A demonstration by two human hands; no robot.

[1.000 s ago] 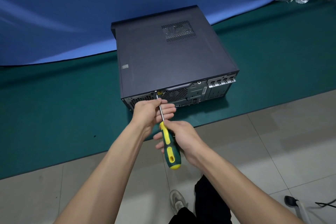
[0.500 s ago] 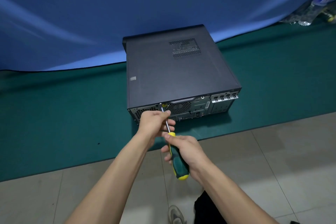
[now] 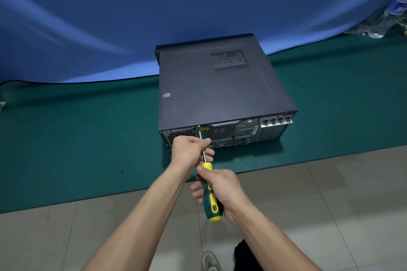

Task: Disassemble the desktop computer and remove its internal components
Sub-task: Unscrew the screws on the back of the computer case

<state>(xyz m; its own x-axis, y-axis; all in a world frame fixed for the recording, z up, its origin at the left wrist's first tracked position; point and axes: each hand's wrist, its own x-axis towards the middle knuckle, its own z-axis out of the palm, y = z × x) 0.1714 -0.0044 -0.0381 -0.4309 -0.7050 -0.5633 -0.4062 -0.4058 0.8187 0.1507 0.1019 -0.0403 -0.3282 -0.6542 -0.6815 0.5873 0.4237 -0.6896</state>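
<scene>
A black desktop computer case (image 3: 220,88) lies flat on a green mat (image 3: 77,138), its rear panel with vents and ports facing me. My right hand (image 3: 222,189) grips the green and yellow handle of a screwdriver (image 3: 210,196). The metal shaft runs up to the top edge of the rear panel, left of the fan grille, where its tip meets a screw. My left hand (image 3: 190,149) pinches the shaft just below the tip. The case cover is closed.
A blue cloth (image 3: 154,6) hangs behind the mat. Clear plastic bottles (image 3: 387,20) lie at the far right. Grey floor tiles (image 3: 330,204) run in front of the mat, with my shoe (image 3: 210,262) at the bottom edge.
The view has tilted up, so the case and both hands sit lower in the frame. Both hands keep their hold on the screwdriver at the same screw.
</scene>
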